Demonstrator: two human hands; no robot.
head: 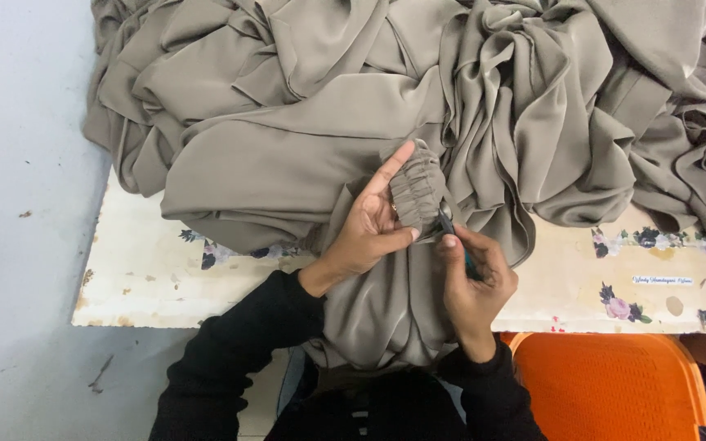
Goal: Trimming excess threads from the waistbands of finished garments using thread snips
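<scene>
Two bare hands meet over one gathered cuff (417, 189) of a taupe garment (304, 155) heaped across the bench (149, 269). The left hand (369, 229) has its grip closed on the cuff, thumb beneath and fingers spread behind the ruffled band. The right hand (471, 273), just below and beside that grip, is clenched on a small dark tool (447, 223) whose tip touches the cuff's lower edge; what kind of tool it is cannot be told. The cloth looks thin, soft and slippery, light in one fold yet bulky as a heap, likely to slide. The elastic-gathered band seems the firmest place to hold. Below the right hand sits an orange plastic chair (606, 376).
</scene>
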